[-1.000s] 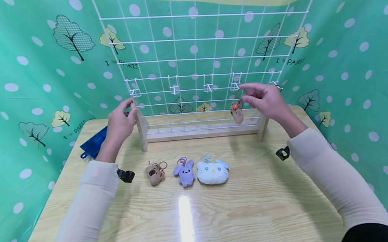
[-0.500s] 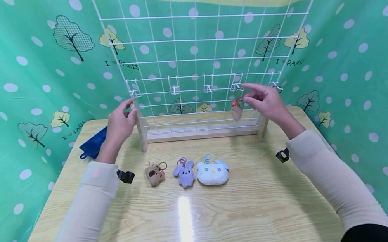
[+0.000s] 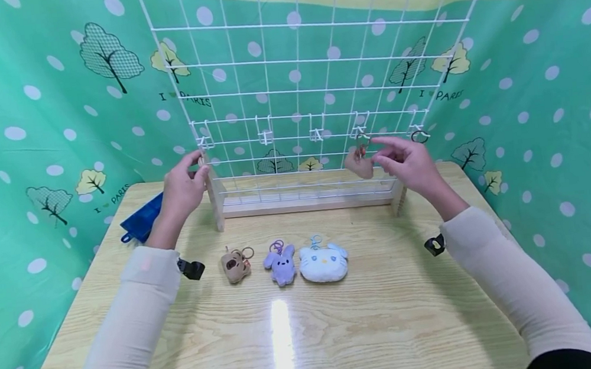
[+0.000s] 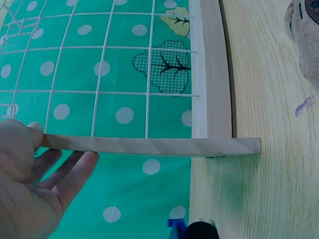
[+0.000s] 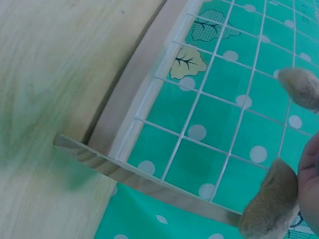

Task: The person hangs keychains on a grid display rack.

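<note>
My left hand (image 3: pixel 184 183) pinches the wooden side post (image 4: pixel 149 145) of a white wire grid rack (image 3: pixel 297 91), thumb on one face and fingers on the other. My right hand (image 3: pixel 405 162) is beside a brown plush keychain (image 3: pixel 359 164), its fingertips at or close to the plush. That keychain tilts left below a white hook (image 3: pixel 358 131), its ring at the hook. In the right wrist view, one plush (image 5: pixel 300 88) is away from the hand, and another brown plush (image 5: pixel 271 204) is right beside it. A ring (image 3: pixel 420 135) is on the rightmost hook.
On the table (image 3: pixel 374 331) lie a brown plush keychain (image 3: pixel 236 265), a purple plush keychain (image 3: pixel 282 266) and a white cat-face plush (image 3: pixel 324 263). A blue object (image 3: pixel 144 218) lies behind the left forearm. More hooks (image 3: pixel 266 137) line the grid; a green curtain stands behind.
The plush near my right hand has come up to the hook and swung left. My right hand has shifted slightly down, its fingertips looser. The left hand has stayed on the post.
</note>
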